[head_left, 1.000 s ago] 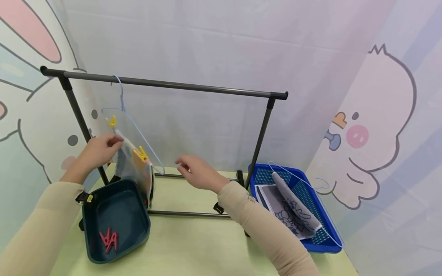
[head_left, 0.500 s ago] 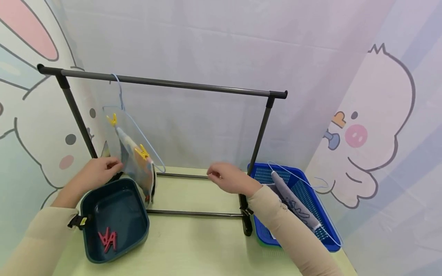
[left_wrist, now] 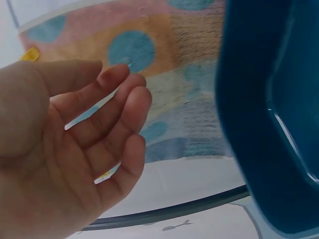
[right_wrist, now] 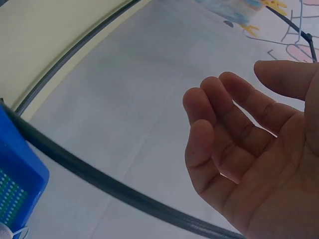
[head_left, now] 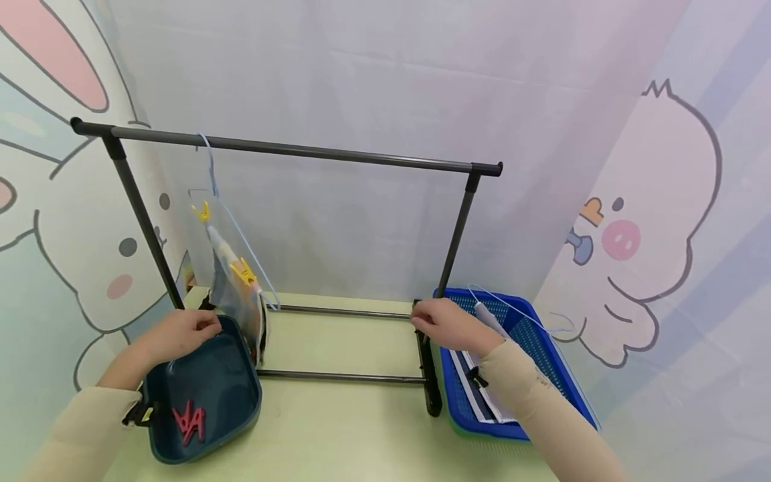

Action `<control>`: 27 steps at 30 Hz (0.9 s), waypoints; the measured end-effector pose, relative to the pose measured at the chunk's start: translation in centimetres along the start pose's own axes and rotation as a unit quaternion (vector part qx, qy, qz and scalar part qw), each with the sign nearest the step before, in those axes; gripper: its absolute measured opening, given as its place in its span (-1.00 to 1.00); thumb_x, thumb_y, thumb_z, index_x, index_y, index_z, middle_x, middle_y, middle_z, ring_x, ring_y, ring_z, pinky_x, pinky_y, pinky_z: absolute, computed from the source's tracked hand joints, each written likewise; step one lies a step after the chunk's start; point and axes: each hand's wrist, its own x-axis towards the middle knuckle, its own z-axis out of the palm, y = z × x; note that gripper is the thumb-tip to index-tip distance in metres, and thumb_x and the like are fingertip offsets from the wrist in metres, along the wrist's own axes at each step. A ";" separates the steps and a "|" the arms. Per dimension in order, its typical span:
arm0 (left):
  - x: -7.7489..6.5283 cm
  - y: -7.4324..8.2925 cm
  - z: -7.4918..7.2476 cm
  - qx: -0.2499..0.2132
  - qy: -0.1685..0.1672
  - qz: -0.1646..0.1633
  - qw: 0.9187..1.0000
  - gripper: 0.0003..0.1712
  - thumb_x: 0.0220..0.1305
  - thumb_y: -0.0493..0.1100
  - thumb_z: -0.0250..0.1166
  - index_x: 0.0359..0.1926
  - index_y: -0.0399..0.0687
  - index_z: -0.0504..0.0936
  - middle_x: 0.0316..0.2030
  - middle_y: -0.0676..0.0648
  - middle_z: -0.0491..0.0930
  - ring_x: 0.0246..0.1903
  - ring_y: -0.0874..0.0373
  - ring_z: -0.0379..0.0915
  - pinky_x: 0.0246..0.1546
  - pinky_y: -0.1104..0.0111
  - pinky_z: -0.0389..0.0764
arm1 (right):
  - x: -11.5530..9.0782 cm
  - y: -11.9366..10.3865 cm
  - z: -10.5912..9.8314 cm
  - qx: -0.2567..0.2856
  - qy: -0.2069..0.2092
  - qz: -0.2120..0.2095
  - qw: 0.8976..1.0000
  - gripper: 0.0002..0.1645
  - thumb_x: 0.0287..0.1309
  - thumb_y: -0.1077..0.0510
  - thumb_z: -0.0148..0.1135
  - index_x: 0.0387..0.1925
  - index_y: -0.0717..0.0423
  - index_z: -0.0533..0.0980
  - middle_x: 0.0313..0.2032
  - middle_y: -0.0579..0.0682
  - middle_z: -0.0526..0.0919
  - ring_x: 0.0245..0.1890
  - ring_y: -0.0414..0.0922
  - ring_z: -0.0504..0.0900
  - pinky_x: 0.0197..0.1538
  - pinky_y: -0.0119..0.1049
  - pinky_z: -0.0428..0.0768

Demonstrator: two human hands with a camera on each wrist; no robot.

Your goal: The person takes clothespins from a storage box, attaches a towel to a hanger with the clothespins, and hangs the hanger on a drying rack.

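Observation:
My left hand [head_left: 183, 333] hovers over the back of the dark teal tray [head_left: 225, 422], its fingers loosely bent around nothing. Two red clothespins [head_left: 189, 422] lie in that tray. Beside this hand a striped, dotted cloth [left_wrist: 164, 64] hangs from a light blue hanger [head_left: 237, 224], held by a yellow clothespin [head_left: 243, 272] near the front and another yellow clothespin [head_left: 202, 212] farther back. At the rack's right leg is my right hand [head_left: 454, 323], bare of any object, with relaxed fingers. It is close to the blue basket [head_left: 578, 378], and the forearm covers part of the basket's contents.
A dark metal rack [head_left: 337, 154] spans the table [head_left: 337, 428], with low crossbars near the tabletop. Inside the basket are a grey cloth [head_left: 490, 318] on a second light blue hanger [head_left: 512, 304] and folded white-edged cloths [head_left: 472, 391]. Printed curtains stand behind and at both sides.
My right hand has moved right, from near the hanging cloth to the basket. My left hand has come off the cloth and dropped to above the tray.

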 end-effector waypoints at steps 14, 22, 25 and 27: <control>-1.7 -0.9 4.1 0.015 -0.022 -0.017 0.999 -0.89 0.26 -0.23 0.23 -0.43 0.01 0.58 -0.51 0.07 0.50 -0.58 0.23 0.29 -0.53 0.30 0.36 | -3.4 5.3 -0.3 -0.011 0.017 0.044 0.999 -0.83 0.33 0.13 0.10 -0.18 0.04 0.60 -0.39 -0.22 0.57 -0.47 -0.27 0.47 -0.24 -0.22 0.51; -2.5 -0.4 6.0 0.034 -0.052 -0.041 0.997 -0.86 0.22 -0.20 0.28 -0.47 0.01 0.54 -0.57 0.09 0.45 -0.62 0.23 0.28 -0.57 0.31 0.35 | -5.8 7.7 -0.5 -0.009 0.030 0.075 0.997 -0.82 0.33 0.13 0.09 -0.19 0.06 0.59 -0.41 -0.15 0.58 -0.51 -0.25 0.45 -0.42 -0.32 0.46; -2.6 -0.5 6.5 0.036 -0.065 -0.052 0.996 -0.84 0.21 -0.18 0.29 -0.49 0.03 0.52 -0.58 0.09 0.43 -0.62 0.22 0.27 -0.57 0.30 0.32 | -6.7 8.6 -0.7 -0.005 0.045 0.090 0.995 -0.83 0.32 0.13 0.11 -0.18 0.09 0.58 -0.42 -0.11 0.58 -0.52 -0.24 0.44 -0.45 -0.34 0.45; -2.7 -0.5 6.9 0.039 -0.074 -0.056 0.995 -0.83 0.20 -0.17 0.30 -0.49 0.03 0.50 -0.59 0.09 0.41 -0.63 0.21 0.27 -0.58 0.30 0.31 | -7.3 9.2 -0.8 -0.002 0.049 0.104 0.993 -0.85 0.32 0.14 0.11 -0.21 0.10 0.56 -0.46 -0.10 0.55 -0.55 -0.22 0.42 -0.48 -0.33 0.42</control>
